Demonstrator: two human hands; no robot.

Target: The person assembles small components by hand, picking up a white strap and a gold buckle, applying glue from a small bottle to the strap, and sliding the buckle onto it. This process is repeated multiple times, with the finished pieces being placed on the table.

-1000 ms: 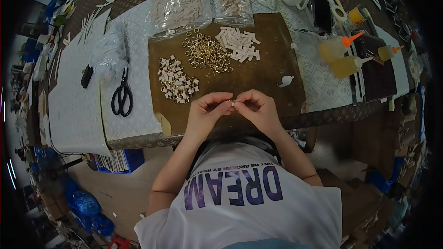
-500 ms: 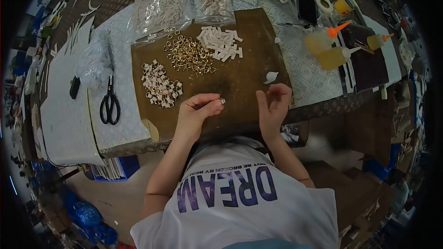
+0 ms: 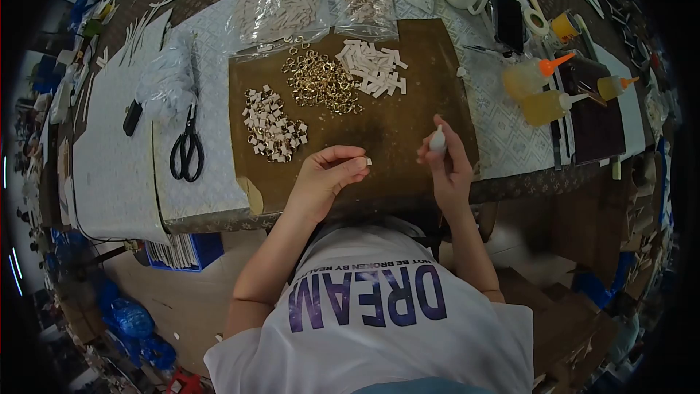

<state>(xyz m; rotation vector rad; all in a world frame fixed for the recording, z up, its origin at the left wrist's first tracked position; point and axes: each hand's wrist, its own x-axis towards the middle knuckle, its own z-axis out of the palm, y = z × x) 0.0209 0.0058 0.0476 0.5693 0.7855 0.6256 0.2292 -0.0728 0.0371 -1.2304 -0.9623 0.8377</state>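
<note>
Pinching white piece: left hand | gripping white bottle: right hand | bottle's long axis near-to-far, nozzle toward far edge of surface

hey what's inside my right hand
Your right hand holds a small white object with a narrow tip. The part within your grip is covered, so its full shape can't be seen.

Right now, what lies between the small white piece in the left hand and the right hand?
The head view shows only bare brown mat between the white piece in the left hand and the right hand, which holds a small white bottle.
</note>
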